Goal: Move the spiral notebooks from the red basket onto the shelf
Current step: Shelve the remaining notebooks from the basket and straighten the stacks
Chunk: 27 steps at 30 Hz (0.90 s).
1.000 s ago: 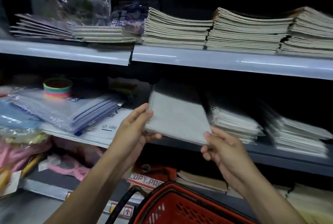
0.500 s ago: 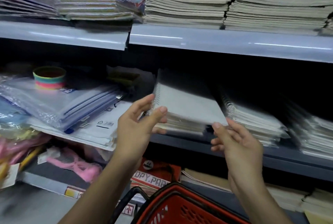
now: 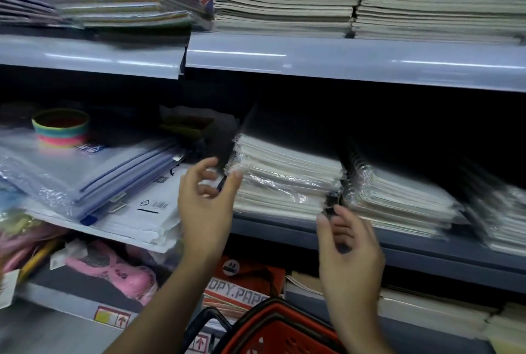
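The red basket (image 3: 273, 328) is cut off by the bottom edge, so only its far rim and a black handle (image 3: 205, 322) show; its contents cannot be seen. The far right notebook pile (image 3: 501, 211) is smeared by motion blur and runs off the right edge. The back of the middle shelf (image 3: 370, 245) is lost in darkness. The left hand (image 3: 205, 205) hides part of the copy-paper pack (image 3: 244, 285), whose label is only partly readable. Both forearms leave the frame at the bottom.
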Tool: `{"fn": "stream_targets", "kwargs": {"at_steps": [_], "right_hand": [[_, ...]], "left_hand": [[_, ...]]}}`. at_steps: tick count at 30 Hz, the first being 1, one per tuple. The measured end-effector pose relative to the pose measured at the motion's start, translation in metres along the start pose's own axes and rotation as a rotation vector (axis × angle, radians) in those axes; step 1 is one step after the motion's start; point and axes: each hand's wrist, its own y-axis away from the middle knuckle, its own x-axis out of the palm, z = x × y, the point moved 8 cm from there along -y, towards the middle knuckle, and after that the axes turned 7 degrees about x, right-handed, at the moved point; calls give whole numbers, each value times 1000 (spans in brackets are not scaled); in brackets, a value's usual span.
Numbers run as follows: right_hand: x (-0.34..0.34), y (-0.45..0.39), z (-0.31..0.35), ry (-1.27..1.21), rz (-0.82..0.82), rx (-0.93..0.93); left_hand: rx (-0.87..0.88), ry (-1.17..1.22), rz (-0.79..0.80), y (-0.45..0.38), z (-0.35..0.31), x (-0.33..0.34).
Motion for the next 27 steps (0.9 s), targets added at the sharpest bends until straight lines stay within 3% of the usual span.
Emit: {"fn": "stream_targets", "kwargs": {"at_steps": [5, 10, 15, 20, 22, 27], "right_hand": [[20, -5, -21, 110, 110, 73], [44, -26, -20, 90, 241, 145], [45, -44, -22, 265, 101, 51], [48, -46, -16, 267, -3, -12], [48, -46, -16, 248, 36, 20], [48, -30, -20, -60, 290, 150]], "left_hand": [[-74, -49, 171, 23, 41, 17], [42, -155, 255, 14, 34, 31], [44, -204, 217, 6, 36, 33], [-7, -204, 182, -6, 45, 35], [-28, -196, 211, -6, 48, 36], [-21, -113, 271, 9, 29, 28]]}}
